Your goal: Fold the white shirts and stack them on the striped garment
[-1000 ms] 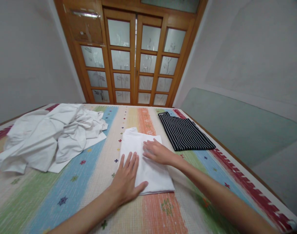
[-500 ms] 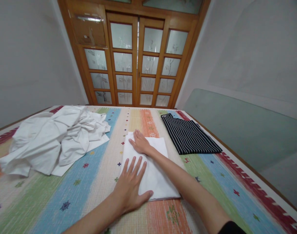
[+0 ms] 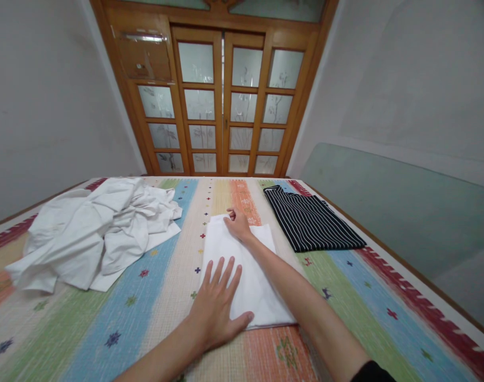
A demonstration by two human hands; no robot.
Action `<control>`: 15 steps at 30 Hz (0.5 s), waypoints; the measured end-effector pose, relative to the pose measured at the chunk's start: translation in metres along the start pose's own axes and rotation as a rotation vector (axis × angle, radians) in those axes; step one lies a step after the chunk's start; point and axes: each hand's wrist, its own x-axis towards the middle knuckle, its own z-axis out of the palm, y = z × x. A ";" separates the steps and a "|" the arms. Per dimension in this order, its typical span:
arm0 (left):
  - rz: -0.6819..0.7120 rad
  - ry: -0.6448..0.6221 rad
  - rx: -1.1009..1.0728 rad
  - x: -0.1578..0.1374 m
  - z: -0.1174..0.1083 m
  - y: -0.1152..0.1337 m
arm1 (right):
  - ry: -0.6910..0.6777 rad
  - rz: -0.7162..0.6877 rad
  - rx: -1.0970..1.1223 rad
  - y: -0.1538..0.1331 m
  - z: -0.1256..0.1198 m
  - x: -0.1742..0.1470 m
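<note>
Head view: 2 hands, both mine, at 1 folded, roughly rectangular white fabric pc. (image 3: 253,284), which lies flat nr the middle of the multicoloured striped fabric cover (image 3: 120,313). My L hand (image 3: 218,307) is palm down, fingers spread wide, on its near L part; nothing gripped. My R hand (image 3: 238,227) is at its far edge, fingers curled in; can't tell if they've got hold of any fabric. R forearm crosses the cloth's R side; 1 black sleeve (image 3: 372,372) shows, near R.

Far L: 1 loose, crumpled white fabric heap (image 3: 94,233), well apart from my hands. Far R: 1 flat black cloth w/ thin white stripes (image 3: 315,220), not touching the folded pc. Beyond the far edge: brown wooden doors (image 3: 221,106) w/ 4 columns of frosted glass panes.
</note>
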 end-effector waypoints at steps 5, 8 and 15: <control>0.006 -0.011 -0.015 0.000 -0.002 0.001 | -0.159 0.177 0.131 -0.010 -0.009 0.013; 0.019 0.016 -0.013 -0.001 0.001 -0.001 | -0.276 0.302 0.170 -0.016 -0.016 0.020; 0.032 0.037 0.002 -0.002 0.002 -0.002 | -0.279 0.518 0.564 -0.017 -0.018 0.021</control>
